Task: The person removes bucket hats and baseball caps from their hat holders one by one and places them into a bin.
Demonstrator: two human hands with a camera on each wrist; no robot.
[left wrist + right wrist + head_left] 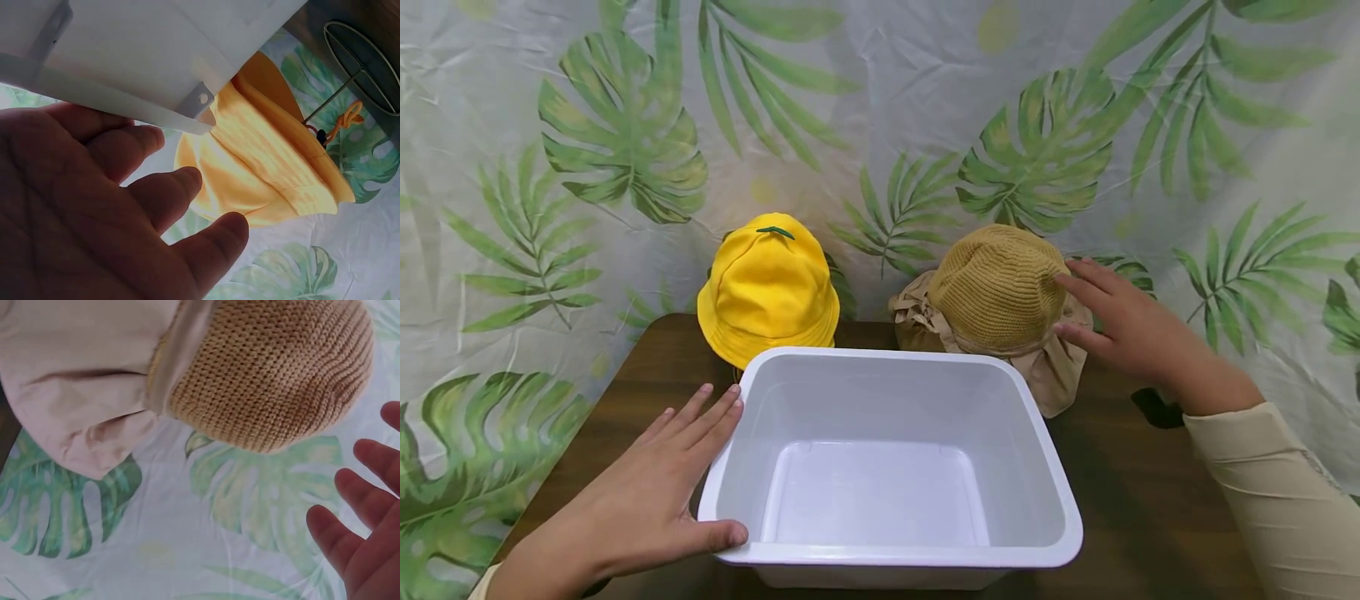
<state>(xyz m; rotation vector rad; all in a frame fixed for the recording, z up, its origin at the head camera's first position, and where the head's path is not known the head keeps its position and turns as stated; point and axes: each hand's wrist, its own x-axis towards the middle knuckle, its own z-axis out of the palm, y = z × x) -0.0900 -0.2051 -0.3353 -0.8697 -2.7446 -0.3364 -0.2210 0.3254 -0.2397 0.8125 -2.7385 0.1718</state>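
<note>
A white plastic basin [880, 492] stands at the front of the dark table. My left hand [655, 475] lies along its left rim with fingers extended, the thumb at the near left corner. Behind the basin on the left is a yellow bucket hat [767, 287] with a small green leaf on top; the left wrist view shows the yellow hat [262, 169] beyond my fingertips. To the right sits a tan knitted hat [1000, 287] with a beige ruffled cloth brim [81, 412]. My right hand [1131, 329] is beside the knitted crown, its fingers spread and loosely bent, holding nothing.
A wire stand with a round base [362, 72] supports the yellow hat. Behind the table [1150, 500] hangs a pale cloth [895, 100] printed with green leaves. A small black object [1157, 408] lies near my right wrist.
</note>
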